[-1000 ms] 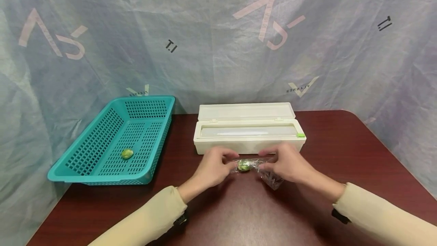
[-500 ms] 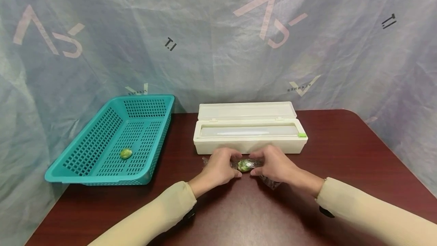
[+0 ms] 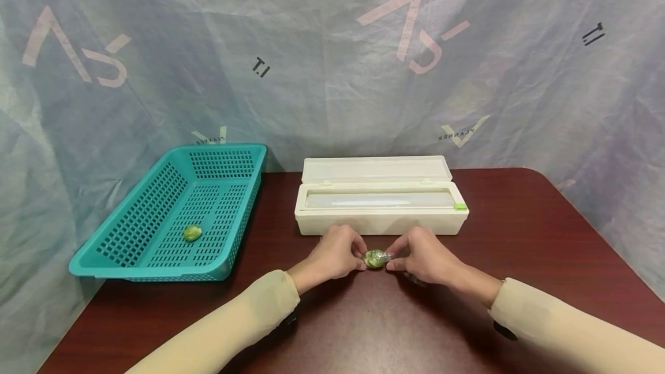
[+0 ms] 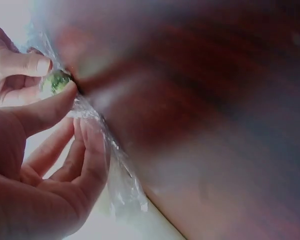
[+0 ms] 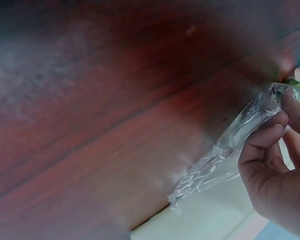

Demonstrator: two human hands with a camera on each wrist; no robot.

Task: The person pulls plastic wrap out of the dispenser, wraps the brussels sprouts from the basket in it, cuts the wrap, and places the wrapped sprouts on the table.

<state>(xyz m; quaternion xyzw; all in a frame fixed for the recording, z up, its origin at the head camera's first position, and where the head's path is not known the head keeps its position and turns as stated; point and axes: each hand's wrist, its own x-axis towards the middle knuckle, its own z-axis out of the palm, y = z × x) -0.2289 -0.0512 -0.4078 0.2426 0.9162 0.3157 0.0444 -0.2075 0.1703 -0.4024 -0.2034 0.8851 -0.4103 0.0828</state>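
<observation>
A small green vegetable that looks like a Brussels sprout (image 3: 375, 258), wrapped in cling film, lies between both hands just in front of the white box. My left hand (image 3: 337, 254) pinches the film close against the sprout's left side. On the other side, my right hand (image 3: 425, 257) pinches the film between thumb and fingers. In the left wrist view, a crumpled tail of cling film (image 4: 124, 185) trails past the left fingers. A similar twisted tail of film (image 5: 215, 155) stretches from the right fingers in the right wrist view.
Behind the hands stands a white cling film dispenser (image 3: 381, 224) with its lid raised and a roll inside. A teal plastic basket (image 3: 248, 201) at the left holds another sprout (image 3: 192, 233). All stand on a dark red wooden table (image 3: 363, 328) before a grey curtain.
Both hands have come closer together around the sprout and now pinch the film right at its sides. The film between them has gathered in tightly. Basket and dispenser have stayed put.
</observation>
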